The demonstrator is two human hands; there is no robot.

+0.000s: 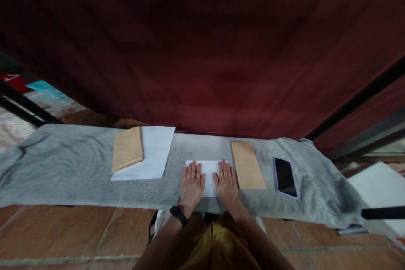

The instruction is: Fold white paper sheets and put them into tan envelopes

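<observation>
A white sheet of paper (209, 178) lies on the grey cloth in front of me, partly covered by both hands. My left hand (191, 183), with a dark band on its wrist, rests flat on the paper's left side, fingers stretched out. On the right side, my right hand (226, 183) lies flat too, its fingers pointing away from me. Neither hand grips anything. Just right of my right hand is a brown envelope (249, 165), lying flat and apart from the white paper as far as I can see.
Brown envelopes (128, 147), seemingly stacked, sit on larger white sheets (157, 152) at left. A phone (285, 177) with a dark screen lies at right. The grey cloth (82, 164) covers a narrow table. Behind it hangs a dark red curtain (215, 71); below is tiled floor (72, 236).
</observation>
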